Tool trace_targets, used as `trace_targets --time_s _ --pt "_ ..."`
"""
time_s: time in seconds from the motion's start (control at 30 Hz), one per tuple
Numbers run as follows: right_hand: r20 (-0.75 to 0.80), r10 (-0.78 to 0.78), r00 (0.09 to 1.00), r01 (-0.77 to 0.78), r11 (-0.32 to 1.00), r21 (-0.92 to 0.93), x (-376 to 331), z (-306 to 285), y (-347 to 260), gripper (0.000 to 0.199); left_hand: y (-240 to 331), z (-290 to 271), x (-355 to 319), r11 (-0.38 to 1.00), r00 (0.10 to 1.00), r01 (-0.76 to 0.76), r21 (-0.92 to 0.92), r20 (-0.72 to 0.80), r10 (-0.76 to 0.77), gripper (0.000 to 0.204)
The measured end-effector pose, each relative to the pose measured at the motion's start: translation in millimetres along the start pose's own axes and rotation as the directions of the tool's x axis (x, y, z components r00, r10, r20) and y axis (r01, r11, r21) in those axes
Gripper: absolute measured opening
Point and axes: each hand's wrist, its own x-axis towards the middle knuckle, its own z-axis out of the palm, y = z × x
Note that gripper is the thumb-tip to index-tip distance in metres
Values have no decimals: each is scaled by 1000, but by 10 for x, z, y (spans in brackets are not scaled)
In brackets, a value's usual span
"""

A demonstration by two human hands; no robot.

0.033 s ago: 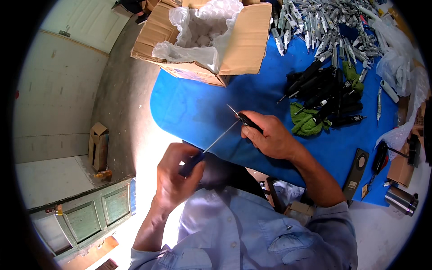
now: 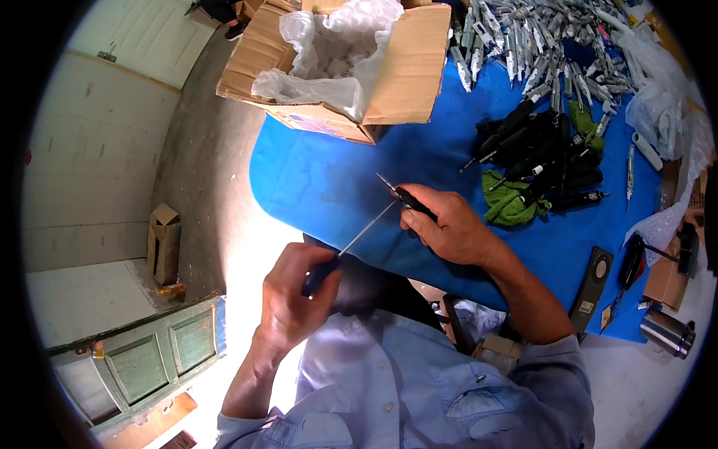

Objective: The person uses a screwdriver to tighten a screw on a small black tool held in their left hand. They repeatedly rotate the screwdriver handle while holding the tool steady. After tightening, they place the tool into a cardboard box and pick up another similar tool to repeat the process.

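Note:
My left hand (image 2: 288, 303) is closed around the dark blue handle of a screwdriver (image 2: 320, 275). Its thin metal shaft (image 2: 365, 227) runs up and to the right over the edge of the blue table cover (image 2: 329, 179). The shaft's tip meets a small black tool with a metal point (image 2: 410, 200), which my right hand (image 2: 452, 228) grips above the cover. Both hands are just in front of my light blue shirt.
An open cardboard box lined with a clear plastic bag (image 2: 336, 67) stands at the table's far left. A pile of black tools (image 2: 535, 150), a green cloth (image 2: 508, 203) and many silvery tools (image 2: 553, 37) lie to the right. A metal cup (image 2: 666, 333) stands at the near right.

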Motion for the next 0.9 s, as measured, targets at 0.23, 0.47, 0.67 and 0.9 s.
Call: trace_targets --time_s 0.23,0.47,0.67,0.9 --pt "-14 -70 997 70 997 -31 -6 13 13 25 48 -22 -26 824 885 466 -322 164 -437 21" --pt "-5 -93 996 92 995 -22 8 28 5 19 -82 -57 58 184 605 738 -649 516 -607 27" --pt "22 -63 998 64 997 -45 7 -10 49 32 79 -63 49 545 753 646 -534 328 -571 31" --pt "14 -59 998 60 998 -27 5 -3 24 32 24 38 -93 966 975 214 -143 84 -203 23"
